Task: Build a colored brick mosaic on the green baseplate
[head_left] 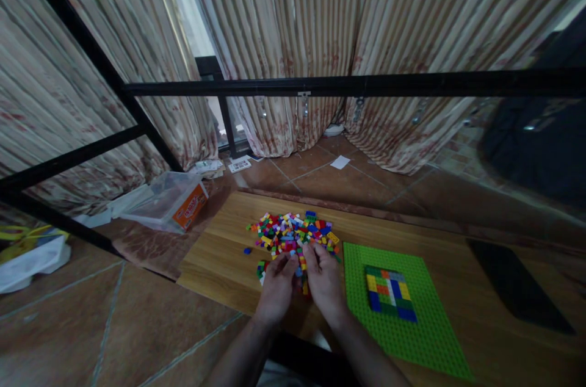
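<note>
My left hand (pixel 278 282) and my right hand (pixel 325 277) are close together at the near side of a pile of small colourful toy bricks (pixel 286 231). The fingers of both hands are curled in a pinch; what lies between them is too small to make out. Orange and yellow bricks (pixel 303 264) show in the gap between the hands. Right of my right hand lies a bright green baseplate (pixel 434 320). On it sits a roughly square block of bricks (pixel 390 293) in blue, yellow, green, orange, red and white.
The wooden table (pixel 215 253) carries a single blue brick (pixel 247 251) left of the pile and a dark flat panel (pixel 517 283) at the right. A clear plastic bin (pixel 160 201) with an orange label stands beyond the left edge. A black metal rail (pixel 343 84) crosses before striped curtains.
</note>
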A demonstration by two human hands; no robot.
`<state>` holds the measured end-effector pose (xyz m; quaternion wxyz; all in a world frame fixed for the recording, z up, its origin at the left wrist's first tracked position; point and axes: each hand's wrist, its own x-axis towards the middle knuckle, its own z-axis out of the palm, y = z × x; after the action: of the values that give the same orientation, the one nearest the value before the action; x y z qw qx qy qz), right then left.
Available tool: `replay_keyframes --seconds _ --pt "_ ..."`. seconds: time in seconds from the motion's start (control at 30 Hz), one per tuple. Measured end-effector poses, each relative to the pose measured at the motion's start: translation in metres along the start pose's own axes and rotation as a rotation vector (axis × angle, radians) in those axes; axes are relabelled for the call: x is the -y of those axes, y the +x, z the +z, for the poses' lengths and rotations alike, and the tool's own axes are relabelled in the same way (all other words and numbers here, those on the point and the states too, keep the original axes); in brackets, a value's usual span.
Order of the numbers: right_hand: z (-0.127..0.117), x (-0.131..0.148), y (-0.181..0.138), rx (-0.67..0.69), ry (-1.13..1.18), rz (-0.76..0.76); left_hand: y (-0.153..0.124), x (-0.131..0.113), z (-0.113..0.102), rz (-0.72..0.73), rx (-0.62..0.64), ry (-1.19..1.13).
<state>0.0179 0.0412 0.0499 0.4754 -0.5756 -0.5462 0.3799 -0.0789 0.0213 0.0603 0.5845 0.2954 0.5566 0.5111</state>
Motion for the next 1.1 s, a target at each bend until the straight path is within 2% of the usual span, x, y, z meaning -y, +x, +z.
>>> replay_keyframes --seconds 0.17,0.27,0.43,0.6,0.73,0.87,1.0,1.1 --pt "0.002 -0.003 0.004 0.037 -0.025 0.036 0.004 -0.001 -0.001 -0.042 0.005 0.013" --pt "0.003 -0.003 0.003 0.050 -0.009 0.012 0.005 -0.002 0.003 0.047 0.001 0.083" --pt "0.004 -0.002 0.001 0.040 0.003 -0.020 0.008 -0.003 0.010 0.239 -0.106 0.291" --pt "0.004 -0.002 0.003 -0.006 0.005 -0.001 0.011 -0.003 0.014 0.291 -0.145 0.424" --pt "0.007 -0.006 0.006 -0.059 0.041 0.016 0.015 0.001 0.014 0.307 -0.158 0.419" --pt "0.009 -0.013 0.011 -0.036 0.044 0.016 0.023 0.009 0.011 0.271 -0.141 0.315" --pt "0.006 -0.017 0.022 0.011 -0.167 0.007 0.036 0.015 0.004 0.173 -0.099 0.282" --pt "0.002 -0.017 0.033 0.026 -0.362 -0.023 0.048 0.015 -0.002 0.166 -0.116 0.330"
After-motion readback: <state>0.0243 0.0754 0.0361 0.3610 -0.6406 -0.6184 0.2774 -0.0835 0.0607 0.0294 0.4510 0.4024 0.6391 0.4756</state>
